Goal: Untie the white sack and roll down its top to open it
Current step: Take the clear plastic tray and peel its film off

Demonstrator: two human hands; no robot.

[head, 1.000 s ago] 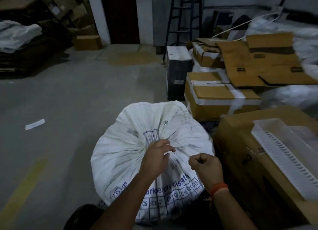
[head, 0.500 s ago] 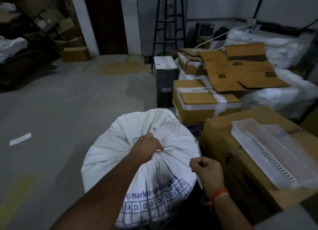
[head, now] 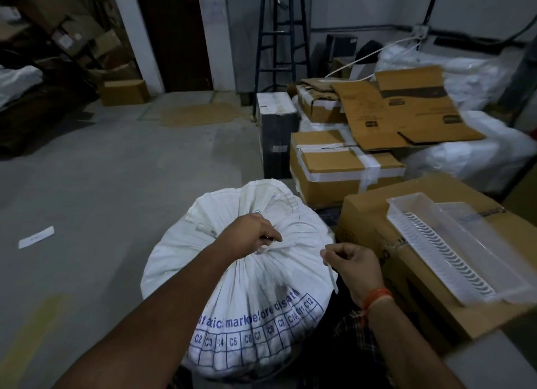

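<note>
The white sack (head: pixel 247 289) stands on the floor right below me, full, with blue printed text and a lettered grid on its side. Its top is gathered and bunched at the middle. My left hand (head: pixel 250 234) is closed on that gathered neck, beside a metal eyelet. My right hand (head: pixel 353 263) is just right of the sack, fingers pinched on a thin white tie strip (head: pixel 331 275) that hangs down from them. An orange thread band circles my right wrist.
A large cardboard box (head: pixel 377 220) with a clear plastic tray (head: pixel 453 249) on top stands close on the right. Behind it are taped boxes (head: pixel 334 170), flattened cardboard and white bags. A dark stool (head: pixel 280 39) stands at the back. Grey concrete floor (head: pixel 116 185) lies left.
The view has tilted upward. My left hand keeps its grip on the sack's neck. My right hand has drawn slightly away, and the tie strip now hangs visibly from its fingers.
</note>
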